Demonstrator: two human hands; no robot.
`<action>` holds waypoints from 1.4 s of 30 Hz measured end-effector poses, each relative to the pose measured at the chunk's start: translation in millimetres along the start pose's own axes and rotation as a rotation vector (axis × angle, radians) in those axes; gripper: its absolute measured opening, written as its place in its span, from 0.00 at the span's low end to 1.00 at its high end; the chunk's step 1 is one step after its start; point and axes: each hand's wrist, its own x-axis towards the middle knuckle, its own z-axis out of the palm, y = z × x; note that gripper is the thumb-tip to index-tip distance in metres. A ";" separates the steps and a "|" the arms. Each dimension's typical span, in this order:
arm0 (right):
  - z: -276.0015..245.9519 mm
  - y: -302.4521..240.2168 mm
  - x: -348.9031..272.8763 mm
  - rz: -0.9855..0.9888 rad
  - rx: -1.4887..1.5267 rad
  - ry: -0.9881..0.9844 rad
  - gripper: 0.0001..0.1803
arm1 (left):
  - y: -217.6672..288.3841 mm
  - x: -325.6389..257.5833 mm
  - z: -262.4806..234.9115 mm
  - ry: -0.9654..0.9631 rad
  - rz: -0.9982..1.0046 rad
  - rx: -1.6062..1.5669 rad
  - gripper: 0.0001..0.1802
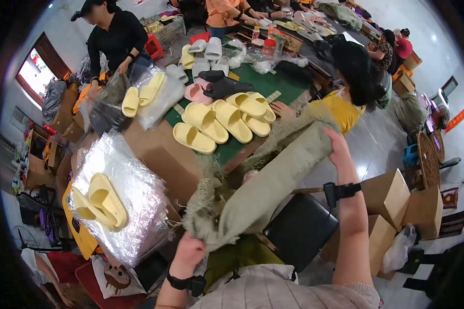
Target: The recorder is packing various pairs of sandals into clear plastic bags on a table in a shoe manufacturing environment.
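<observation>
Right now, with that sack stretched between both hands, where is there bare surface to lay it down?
Bare brown tabletop lies between the stack of clear bags and the yellow slippers. The black stool seat beside the sack is also free. The green mat beyond is crowded with slippers.

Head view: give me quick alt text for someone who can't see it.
Both hands stretch a frayed grey-green woven sack between them, left hand at its lower end, right hand at the upper. Behind lie yellow slippers on a green table, and a bagged yellow pair at left.
</observation>
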 end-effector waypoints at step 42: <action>-177.0 242.7 -20.6 -0.572 -1.674 0.305 0.19 | -229.6 108.9 36.5 -0.687 0.308 1.387 0.19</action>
